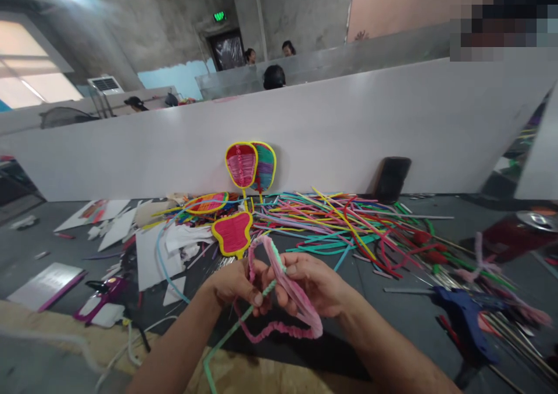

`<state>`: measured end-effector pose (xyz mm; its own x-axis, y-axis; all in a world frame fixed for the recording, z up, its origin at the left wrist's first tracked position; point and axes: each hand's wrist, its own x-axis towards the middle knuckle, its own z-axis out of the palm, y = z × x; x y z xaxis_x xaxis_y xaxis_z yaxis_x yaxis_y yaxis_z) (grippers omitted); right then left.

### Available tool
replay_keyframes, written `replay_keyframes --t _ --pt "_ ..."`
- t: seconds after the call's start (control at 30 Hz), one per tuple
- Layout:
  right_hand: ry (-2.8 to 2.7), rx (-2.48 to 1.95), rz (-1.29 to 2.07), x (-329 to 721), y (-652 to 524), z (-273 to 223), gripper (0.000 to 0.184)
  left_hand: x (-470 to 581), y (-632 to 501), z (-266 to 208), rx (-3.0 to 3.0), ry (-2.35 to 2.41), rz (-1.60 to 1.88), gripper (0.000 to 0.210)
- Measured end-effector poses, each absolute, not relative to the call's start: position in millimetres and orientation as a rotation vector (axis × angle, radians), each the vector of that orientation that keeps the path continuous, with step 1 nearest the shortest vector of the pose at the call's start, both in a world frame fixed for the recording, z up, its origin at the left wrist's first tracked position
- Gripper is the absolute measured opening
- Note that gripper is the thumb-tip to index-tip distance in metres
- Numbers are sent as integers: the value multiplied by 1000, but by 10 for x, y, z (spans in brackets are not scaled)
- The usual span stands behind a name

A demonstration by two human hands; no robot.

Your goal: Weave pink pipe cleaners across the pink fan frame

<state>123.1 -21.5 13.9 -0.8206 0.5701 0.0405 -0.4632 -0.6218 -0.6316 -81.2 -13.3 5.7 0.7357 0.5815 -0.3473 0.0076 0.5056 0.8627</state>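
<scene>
Apparently the work is midway: at the lower centre of the frame, the fuzzy pink loop (314, 325) is shaped but looks unfilled, and the green strand (226, 337), partly twisted, trails loose below. The left hand (235, 283) has its grip pinching the green strand; the right hand (322, 286) pinches the pink loop. Yellow-rimmed fans (241, 172) (seemingly finished) stand at centre, near loose stems (322, 215) on the table (370, 292).

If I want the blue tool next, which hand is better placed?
The right hand, I'd say: the blue tool lies on that side, while the left hand would have to cross over. Both are busy, though: right on the pink loop, left on the green stem.
</scene>
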Motion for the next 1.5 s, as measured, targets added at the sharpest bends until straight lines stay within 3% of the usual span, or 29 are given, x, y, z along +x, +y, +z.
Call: replay_keyframes --t 1.5 --pt "-755 -329 2309 1154 -217 -4 26 -808 -161 92 985 693 446 25"
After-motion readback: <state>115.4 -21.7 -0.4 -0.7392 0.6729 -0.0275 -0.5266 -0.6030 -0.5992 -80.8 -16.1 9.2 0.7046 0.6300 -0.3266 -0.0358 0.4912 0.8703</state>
